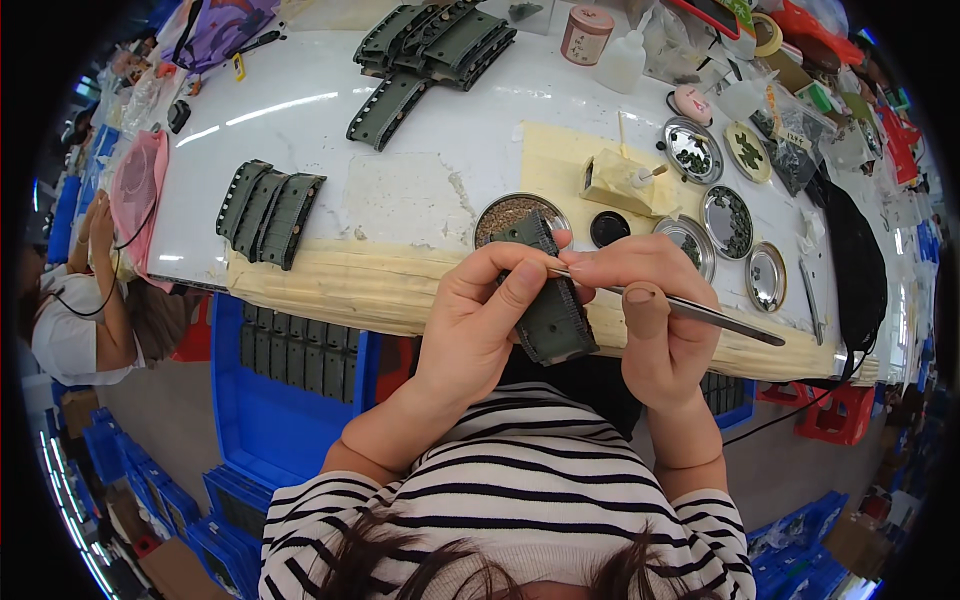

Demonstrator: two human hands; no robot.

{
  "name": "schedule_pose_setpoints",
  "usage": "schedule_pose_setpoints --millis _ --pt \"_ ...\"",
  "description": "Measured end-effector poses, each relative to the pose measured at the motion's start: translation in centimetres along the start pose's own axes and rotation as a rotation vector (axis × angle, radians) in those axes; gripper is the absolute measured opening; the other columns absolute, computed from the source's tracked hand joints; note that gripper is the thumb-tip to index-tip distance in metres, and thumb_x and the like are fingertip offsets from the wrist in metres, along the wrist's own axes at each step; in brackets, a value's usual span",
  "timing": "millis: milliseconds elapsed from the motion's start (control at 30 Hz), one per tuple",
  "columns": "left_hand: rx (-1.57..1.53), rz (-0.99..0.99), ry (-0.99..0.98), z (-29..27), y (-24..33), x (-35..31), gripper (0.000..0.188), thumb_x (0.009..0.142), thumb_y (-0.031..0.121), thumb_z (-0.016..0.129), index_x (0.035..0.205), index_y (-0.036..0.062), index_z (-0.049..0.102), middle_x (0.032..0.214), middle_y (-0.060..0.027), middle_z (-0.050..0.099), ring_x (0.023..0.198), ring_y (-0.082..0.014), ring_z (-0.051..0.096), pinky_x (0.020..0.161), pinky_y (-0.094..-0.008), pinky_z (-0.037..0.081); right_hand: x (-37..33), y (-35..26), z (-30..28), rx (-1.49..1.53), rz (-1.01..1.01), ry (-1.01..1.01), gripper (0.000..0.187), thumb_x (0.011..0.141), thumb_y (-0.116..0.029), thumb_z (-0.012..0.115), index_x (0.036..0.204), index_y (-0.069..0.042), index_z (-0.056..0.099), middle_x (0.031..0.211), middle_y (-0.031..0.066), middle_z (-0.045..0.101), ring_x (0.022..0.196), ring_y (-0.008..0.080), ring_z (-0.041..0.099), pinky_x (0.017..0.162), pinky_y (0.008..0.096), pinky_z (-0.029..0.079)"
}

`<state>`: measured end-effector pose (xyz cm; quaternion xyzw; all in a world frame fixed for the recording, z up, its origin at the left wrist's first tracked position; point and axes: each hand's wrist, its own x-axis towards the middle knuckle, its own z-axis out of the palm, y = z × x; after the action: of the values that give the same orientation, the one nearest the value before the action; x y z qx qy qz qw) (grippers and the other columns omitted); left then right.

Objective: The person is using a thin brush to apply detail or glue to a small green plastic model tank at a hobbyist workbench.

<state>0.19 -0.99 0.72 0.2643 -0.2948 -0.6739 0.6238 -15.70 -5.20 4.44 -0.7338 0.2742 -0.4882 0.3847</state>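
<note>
In front of my chest, at the table's padded front edge, I hold a dark green, slightly curved panel with a toothed edge. The fingers of my left hand are closed on its left side. My right hand is closed round metal tweezers, whose broad end points out to the right. Both hands' fingertips meet over the panel's edge. Something thin and pale shows between them, too small to name. A finger of the right hand wears a tan cover.
Just beyond my hands stands a round dish of brown grains. Metal dishes of small green parts sit to the right, near a yellow-wrapped block. More green panels lie stacked left and far. A blue bin is below left.
</note>
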Motion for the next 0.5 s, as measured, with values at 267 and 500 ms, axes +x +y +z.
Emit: schedule_pose_setpoints --millis 267,500 --pt "-0.070 -0.035 0.014 0.12 0.10 -0.05 0.020 0.098 0.019 0.050 0.105 0.0021 0.057 0.098 -0.0112 0.065 0.092 -0.0176 0.063 0.083 -0.0299 0.052 0.02 0.15 0.02 0.021 0.000 -0.005 0.016 0.089 -0.009 0.058 0.096 0.002 0.068 0.088 0.0095 0.068 0.079 0.0220 0.060 0.077 0.0317 0.049" --pt "-0.086 -0.028 -0.002 0.05 -0.01 0.01 0.021 0.099 0.020 0.049 0.104 0.0021 0.058 0.097 -0.0121 0.065 0.093 -0.0180 0.063 0.084 -0.0305 0.051 0.04 0.28 0.20 0.046 -0.003 0.000 0.016 0.089 -0.010 0.059 0.095 0.002 0.067 0.089 0.0101 0.068 0.080 0.0227 0.060 0.081 0.0341 0.051"
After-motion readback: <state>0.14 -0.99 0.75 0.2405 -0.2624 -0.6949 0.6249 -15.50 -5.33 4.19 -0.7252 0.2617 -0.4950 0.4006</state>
